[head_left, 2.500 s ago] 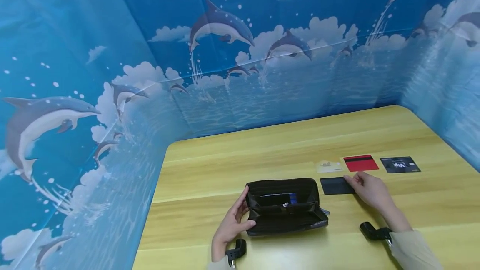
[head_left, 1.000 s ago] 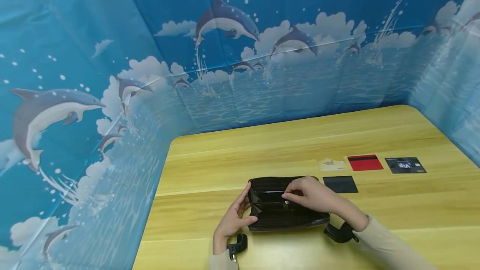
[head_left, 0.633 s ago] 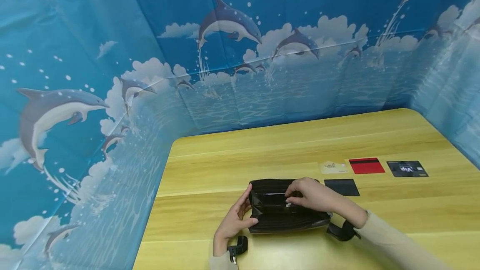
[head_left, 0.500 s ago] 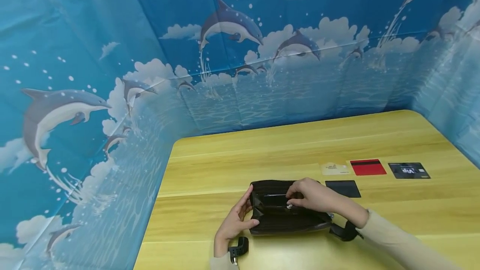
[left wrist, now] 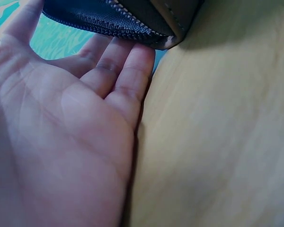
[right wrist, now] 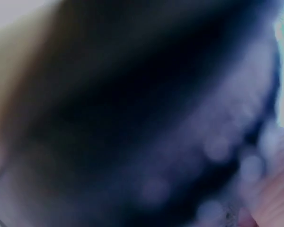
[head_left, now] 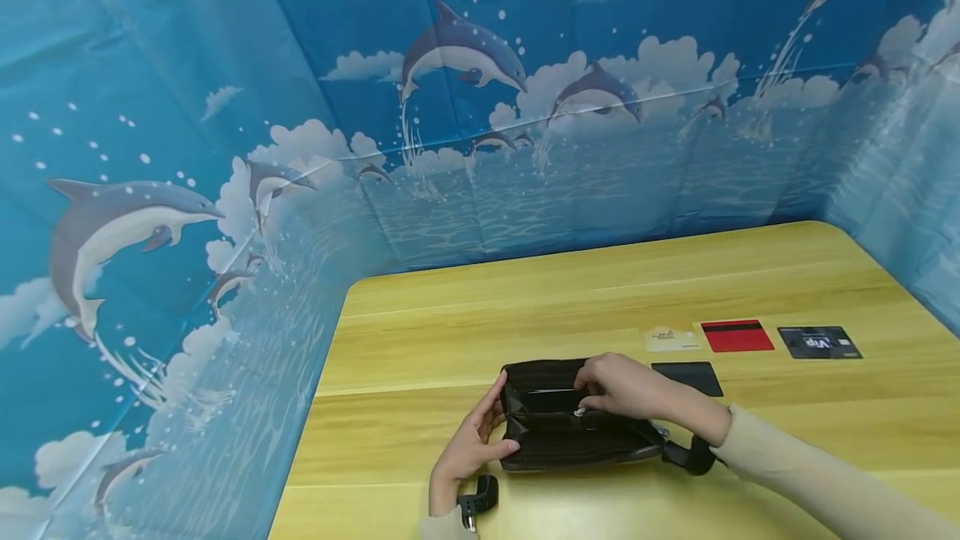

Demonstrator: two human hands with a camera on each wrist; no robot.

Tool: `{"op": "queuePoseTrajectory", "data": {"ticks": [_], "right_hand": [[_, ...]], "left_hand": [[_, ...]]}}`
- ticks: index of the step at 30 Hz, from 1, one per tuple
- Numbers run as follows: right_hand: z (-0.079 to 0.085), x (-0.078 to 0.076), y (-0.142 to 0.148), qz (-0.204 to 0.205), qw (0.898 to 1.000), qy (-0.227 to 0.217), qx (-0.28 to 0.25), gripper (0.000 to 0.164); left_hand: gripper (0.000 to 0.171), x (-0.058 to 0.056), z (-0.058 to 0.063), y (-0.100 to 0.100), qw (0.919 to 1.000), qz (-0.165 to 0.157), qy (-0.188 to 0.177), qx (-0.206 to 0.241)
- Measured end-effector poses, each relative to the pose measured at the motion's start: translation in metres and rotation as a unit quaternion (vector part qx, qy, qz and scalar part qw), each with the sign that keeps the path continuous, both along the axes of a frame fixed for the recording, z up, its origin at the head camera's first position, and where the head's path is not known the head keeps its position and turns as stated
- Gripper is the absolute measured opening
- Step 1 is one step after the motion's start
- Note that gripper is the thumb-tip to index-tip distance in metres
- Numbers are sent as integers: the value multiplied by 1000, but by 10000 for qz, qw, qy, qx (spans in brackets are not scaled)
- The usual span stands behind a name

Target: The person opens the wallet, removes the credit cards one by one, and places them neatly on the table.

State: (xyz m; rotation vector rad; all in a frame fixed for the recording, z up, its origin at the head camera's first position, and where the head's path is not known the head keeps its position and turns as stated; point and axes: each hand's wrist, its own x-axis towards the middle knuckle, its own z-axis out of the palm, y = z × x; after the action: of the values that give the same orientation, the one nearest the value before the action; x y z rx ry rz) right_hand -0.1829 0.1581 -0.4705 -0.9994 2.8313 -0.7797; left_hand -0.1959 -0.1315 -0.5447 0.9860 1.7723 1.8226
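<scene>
Head view: one long black wallet [head_left: 581, 454], zip-round, spread wide on the near side of the wood-grain worktop [head_left: 420, 332], between the two hands. Left hand [head_left: 463, 448]: gripping the wallet's left end, thumb on the near flap, fingers at the outside of that end. Right hand [head_left: 621, 386]: fingers bent down into the wallet's interior, right of centre, beside a small pale pull [head_left: 579, 412]; whether they pinch anything cannot be told, the tips being hidden and the right wrist view blurred. Step in hand, by judgement: work inside the middle compartment. Best done with the left end braced so the mouth stays wide, and with the right fingertips moving in line with the pocket, clear of the small pull; a sideways twist could drag the whole wallet or snag the lining. Appearance: dark panels with a slight sheen; folded gusset at the left; dark zip teeth and a stitched edge, seen close in the left wrist view; a thin pale line across the inner pocket, nature unclear. Adjacent, lying flat: pale card [head_left: 671, 339], red card [head_left: 738, 337] with black stripe, dark VIP card [head_left: 819, 342], in a row; plain dark card [head_left: 692, 376] nearer, partly covered by the right hand.
</scene>
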Motion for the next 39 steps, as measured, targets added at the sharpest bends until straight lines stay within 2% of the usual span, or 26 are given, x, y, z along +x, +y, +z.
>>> {"op": "queuePoseTrajectory", "data": {"ticks": [4,11,15,19,27,34,39], "right_hand": [[-2,1,0,-141,9999,-81,-19,14],[-7,2,2,-372,9992,-84,-102,15],[-10,2,2,-523,9986,108,-58,16],[-11,2,1,-725,9969,303,32,25],[-13,4,-1,-976,9934,534,284,33],[-12,6,-1,-986,9921,686,354,30],[-14,7,-1,-980,9915,801,293,30]], "left_hand": [[86,2,2,0,10000,-9,-38,-15],[88,2,-2,0,10000,16,-44,34],[88,2,-3,0,9999,54,-9,98],[87,2,-4,0,9998,40,-5,172],[86,0,-3,-1,9999,-2,-28,113],[88,-7,-23,-1,9999,6,-112,55],[86,-8,-26,-1,9999,72,-141,46]]}}
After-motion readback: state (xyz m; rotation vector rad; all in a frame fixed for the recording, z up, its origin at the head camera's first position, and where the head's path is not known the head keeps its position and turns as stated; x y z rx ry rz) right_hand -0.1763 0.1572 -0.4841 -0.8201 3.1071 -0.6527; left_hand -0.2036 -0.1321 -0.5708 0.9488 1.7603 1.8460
